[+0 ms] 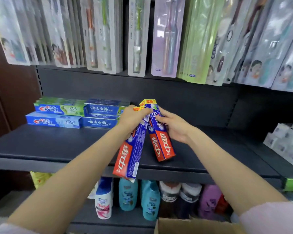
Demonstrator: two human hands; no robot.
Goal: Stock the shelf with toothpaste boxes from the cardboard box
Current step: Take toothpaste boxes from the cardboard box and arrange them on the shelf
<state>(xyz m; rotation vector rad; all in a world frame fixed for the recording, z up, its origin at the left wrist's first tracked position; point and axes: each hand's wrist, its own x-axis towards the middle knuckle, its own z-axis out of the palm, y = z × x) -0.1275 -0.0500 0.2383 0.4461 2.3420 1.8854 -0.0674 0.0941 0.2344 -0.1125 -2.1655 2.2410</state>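
Toothpaste boxes: left hand (134, 117) grips one (129, 154), right hand (173, 127) another (161, 139); arms outstretched.

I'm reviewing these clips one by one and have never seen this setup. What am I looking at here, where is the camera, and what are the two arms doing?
There is no machine here: the single picture comes from a camera worn on a person's head, looking forward and down at their own bare arms. The left hand has its grip on one red-and-blue toothpaste box, tilted over the edge of the dark shelf. The right hand holds a second, similar box beside it. Stacked toothpaste boxes already lie at the back left. Toothbrush packs hang above, shampoo bottles stand below, and the cardboard box shows at the bottom.
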